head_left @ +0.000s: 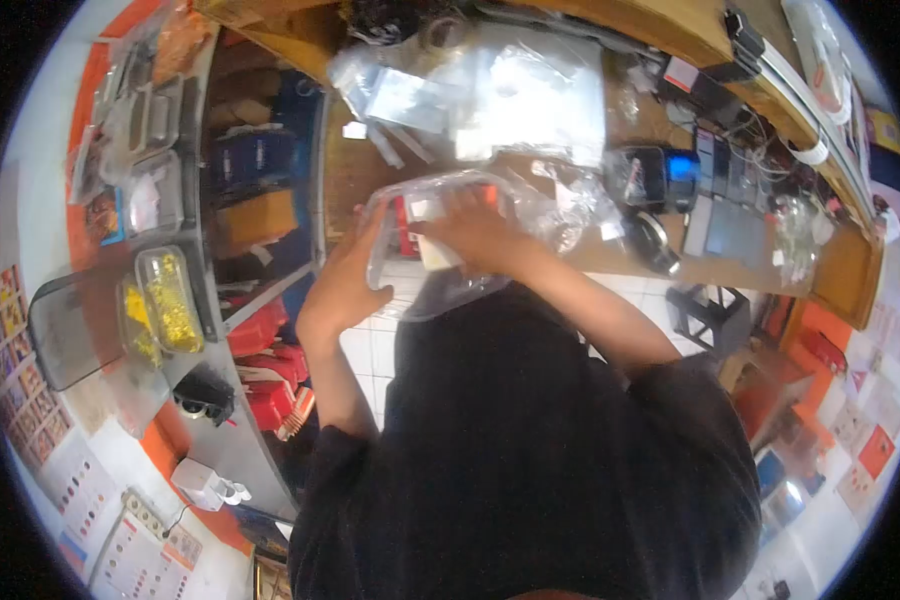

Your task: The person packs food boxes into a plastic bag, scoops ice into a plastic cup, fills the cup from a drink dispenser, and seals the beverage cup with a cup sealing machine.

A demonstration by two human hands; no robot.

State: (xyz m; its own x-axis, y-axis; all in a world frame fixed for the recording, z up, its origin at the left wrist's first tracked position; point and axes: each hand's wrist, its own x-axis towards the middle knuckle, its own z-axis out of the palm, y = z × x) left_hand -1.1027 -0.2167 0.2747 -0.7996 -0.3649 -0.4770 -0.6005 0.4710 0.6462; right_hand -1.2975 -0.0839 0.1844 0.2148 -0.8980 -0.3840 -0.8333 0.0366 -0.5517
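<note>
A clear plastic container or bag (pixel 450 297) is in front of my body at the desk's near edge. My left hand (pixel 348 280) grips its left side, fingers along the rim and thumb at the front. Inside it lie a red item (pixel 404 228) and a cream-coloured piece (pixel 436 253). My right hand (pixel 470 228) reaches into it from the right, fingers over these items; what it holds, if anything, is blurred and hidden by the hand.
Clear plastic sheets (pixel 540 100) and crumpled wrap (pixel 570 205) lie on the desk. A device with a blue screen (pixel 682 168) and a tape roll (pixel 653 240) stand right. Yellow items fill a tray (pixel 170 300) at left; a black stool (pixel 710 318) stands below.
</note>
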